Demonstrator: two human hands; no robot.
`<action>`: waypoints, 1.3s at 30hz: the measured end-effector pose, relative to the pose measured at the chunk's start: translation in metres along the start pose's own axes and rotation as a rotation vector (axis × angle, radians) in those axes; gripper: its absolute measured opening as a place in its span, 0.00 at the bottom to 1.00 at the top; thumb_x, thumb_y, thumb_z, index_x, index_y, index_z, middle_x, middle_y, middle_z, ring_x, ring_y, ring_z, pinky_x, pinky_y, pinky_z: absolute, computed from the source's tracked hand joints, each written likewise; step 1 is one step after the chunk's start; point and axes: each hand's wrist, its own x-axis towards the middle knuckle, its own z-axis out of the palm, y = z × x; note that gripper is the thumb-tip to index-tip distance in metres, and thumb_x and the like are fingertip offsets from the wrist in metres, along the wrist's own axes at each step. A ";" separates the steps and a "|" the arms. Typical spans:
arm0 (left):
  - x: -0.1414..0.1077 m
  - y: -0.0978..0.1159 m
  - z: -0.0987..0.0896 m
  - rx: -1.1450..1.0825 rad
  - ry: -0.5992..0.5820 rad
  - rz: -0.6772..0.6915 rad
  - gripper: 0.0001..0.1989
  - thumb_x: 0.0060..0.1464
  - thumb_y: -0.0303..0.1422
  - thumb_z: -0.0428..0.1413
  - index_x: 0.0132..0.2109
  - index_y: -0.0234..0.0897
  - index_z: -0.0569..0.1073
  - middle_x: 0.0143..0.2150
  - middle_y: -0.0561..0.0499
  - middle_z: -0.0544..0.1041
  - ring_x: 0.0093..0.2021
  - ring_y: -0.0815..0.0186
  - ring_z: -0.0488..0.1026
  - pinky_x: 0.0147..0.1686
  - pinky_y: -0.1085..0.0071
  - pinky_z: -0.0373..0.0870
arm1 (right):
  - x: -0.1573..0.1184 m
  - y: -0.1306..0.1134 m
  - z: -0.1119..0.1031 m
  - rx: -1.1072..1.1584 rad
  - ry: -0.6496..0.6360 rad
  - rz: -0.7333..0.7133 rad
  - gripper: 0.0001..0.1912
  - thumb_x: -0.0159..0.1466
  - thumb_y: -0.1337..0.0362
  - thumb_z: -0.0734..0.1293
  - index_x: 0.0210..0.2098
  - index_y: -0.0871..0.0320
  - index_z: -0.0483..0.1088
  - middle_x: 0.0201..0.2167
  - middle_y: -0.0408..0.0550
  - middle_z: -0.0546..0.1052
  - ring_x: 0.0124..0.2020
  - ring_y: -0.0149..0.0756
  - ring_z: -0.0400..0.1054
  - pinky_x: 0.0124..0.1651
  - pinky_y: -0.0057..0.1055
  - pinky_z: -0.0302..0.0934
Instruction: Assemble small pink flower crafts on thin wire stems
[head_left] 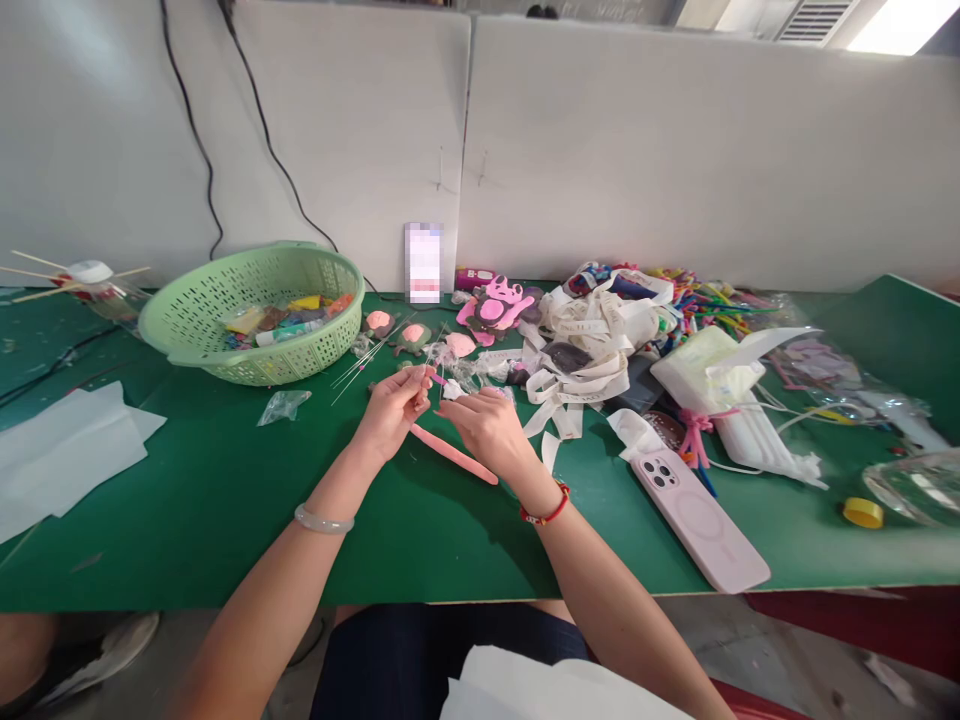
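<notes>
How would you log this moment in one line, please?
left grip: thin pink-tipped wire | right grip: near small white piece | below: long pink clay strip

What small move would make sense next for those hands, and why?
Probably the right hand should take a firmer hold of the small white piece, since it sits at those fingertips, close beside the thin wire that the left hand seems to pinch.

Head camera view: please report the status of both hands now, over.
Left hand pinching thin pink piece. Right hand beside it, near small white scrap. Long pink strip lying under both hands.
</notes>
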 end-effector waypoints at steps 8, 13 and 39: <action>0.002 0.003 -0.001 -0.024 0.078 -0.014 0.08 0.46 0.28 0.69 0.34 0.30 0.80 0.27 0.55 0.71 0.22 0.80 0.63 0.23 0.81 0.62 | 0.000 0.006 -0.007 0.126 0.002 0.011 0.13 0.73 0.67 0.59 0.40 0.58 0.75 0.30 0.49 0.79 0.32 0.34 0.70 0.37 0.32 0.57; 0.001 0.012 -0.001 -0.078 0.127 -0.011 0.09 0.53 0.33 0.66 0.37 0.29 0.81 0.29 0.51 0.74 0.26 0.77 0.68 0.27 0.80 0.67 | 0.000 0.010 -0.012 0.188 0.069 0.061 0.17 0.72 0.72 0.56 0.49 0.57 0.75 0.38 0.51 0.82 0.39 0.37 0.76 0.39 0.34 0.64; 0.001 0.021 -0.016 0.666 0.093 0.311 0.29 0.59 0.57 0.50 0.48 0.37 0.78 0.41 0.45 0.80 0.43 0.61 0.76 0.43 0.68 0.69 | -0.004 0.015 -0.005 0.373 0.114 0.207 0.15 0.71 0.69 0.59 0.44 0.58 0.78 0.32 0.50 0.81 0.31 0.34 0.75 0.35 0.30 0.70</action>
